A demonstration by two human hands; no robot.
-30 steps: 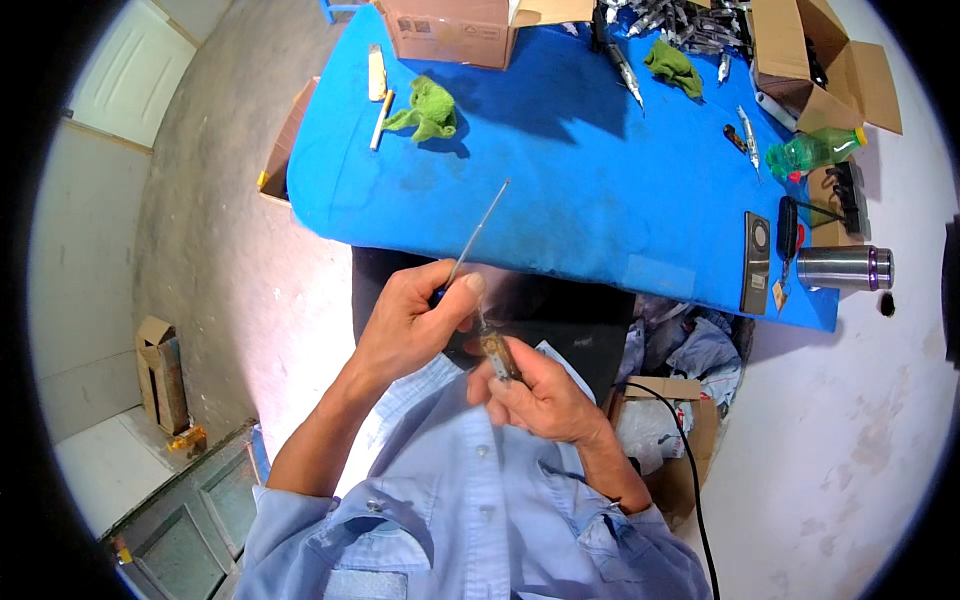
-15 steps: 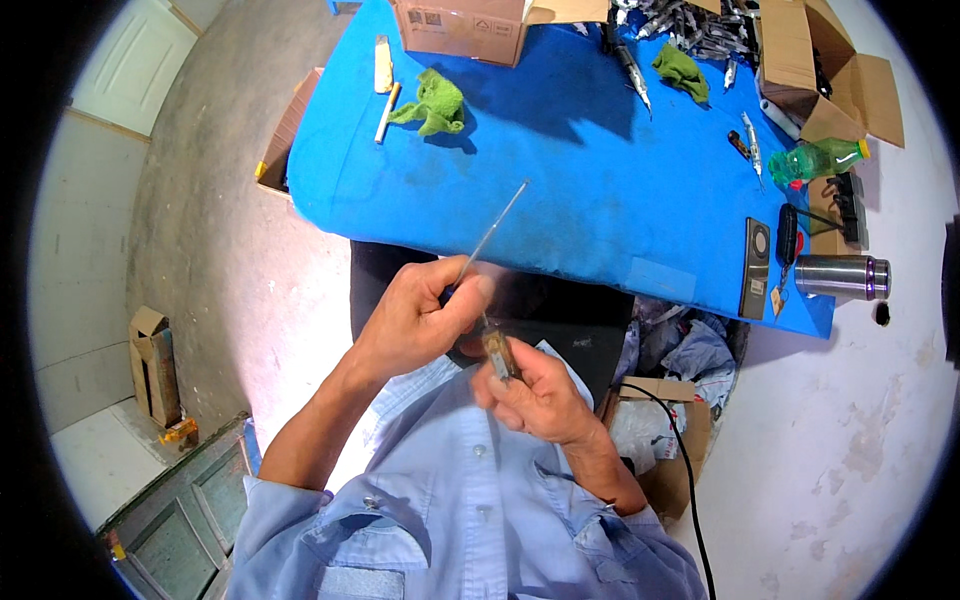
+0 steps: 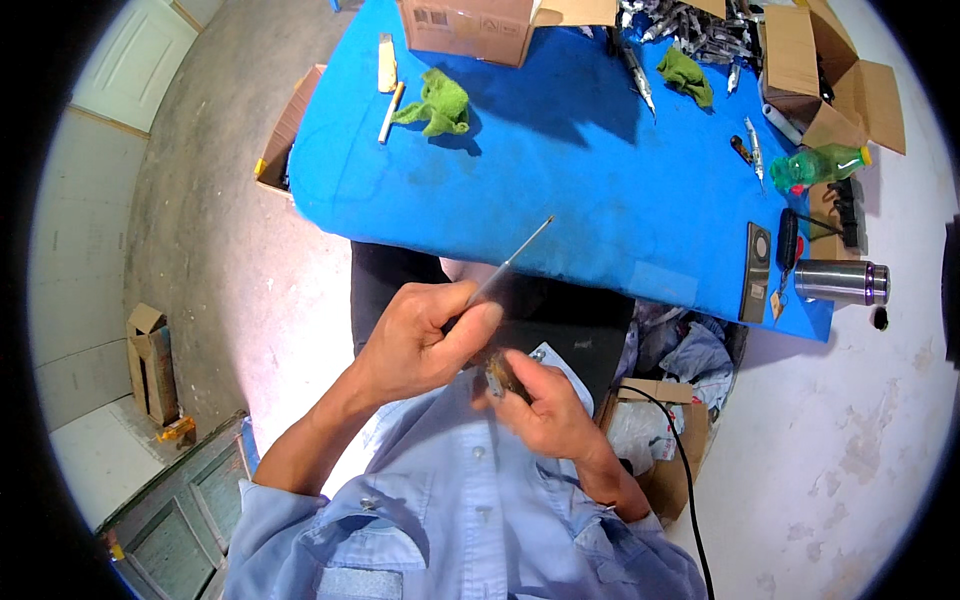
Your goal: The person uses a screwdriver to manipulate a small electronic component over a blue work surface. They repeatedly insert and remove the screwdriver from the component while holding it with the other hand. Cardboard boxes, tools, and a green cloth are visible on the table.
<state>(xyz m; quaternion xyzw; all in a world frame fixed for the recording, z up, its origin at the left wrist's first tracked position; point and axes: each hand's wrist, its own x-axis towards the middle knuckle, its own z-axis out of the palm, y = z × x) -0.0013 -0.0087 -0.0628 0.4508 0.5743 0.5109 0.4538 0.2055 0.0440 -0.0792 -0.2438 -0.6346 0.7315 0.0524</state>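
Note:
My left hand [image 3: 425, 335] is closed, thumb against fingers, round a thin metal rod [image 3: 527, 240]. The rod has a thicker grey section by the fingers, and its narrow tip points up and right over the table's near edge. Just below and to the right, my right hand [image 3: 545, 410] grips a brown and grey handle-like piece [image 3: 497, 378], partly smeared by motion. The fingers hide whether this piece joins the rod. Both hands are in front of my blue shirt, close together.
The blue-covered table [image 3: 420, 200] bears a green cloth [image 3: 440, 103], a cardboard box [image 3: 467, 30], a heap of silver pen-like tools [image 3: 700, 35], a green bottle [image 3: 820, 165] and a steel flask [image 3: 842, 282]. A black cable [image 3: 680, 440] runs down at my right.
The rod's tip has swung right and down, nearer the table's edge. My right hand has turned, and its brown and grey piece sits slightly lower and is more covered.

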